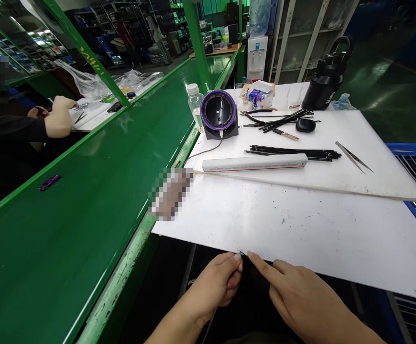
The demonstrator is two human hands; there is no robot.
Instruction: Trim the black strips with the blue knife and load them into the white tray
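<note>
My left hand (222, 279) is at the near edge of the white table, thumb and fingers pinched together on a small, thin dark piece (243, 253). My right hand (294, 286) is close beside it, index finger extended toward that piece and the other fingers curled under. Whatever lies within the right fingers is hidden. Farther up the table are a long white bar (254, 163) with a red line, a bundle of black strips (294, 152) behind it, and tweezers (355, 156) to the right.
A round black fan-like device (218, 112) with a purple rim stands near a clear bottle (194, 102). Pliers (254, 118), a black case (305, 125) and a black flask (324, 81) are farther back. Left runs a green conveyor (96, 191), with another person (14, 129) beyond.
</note>
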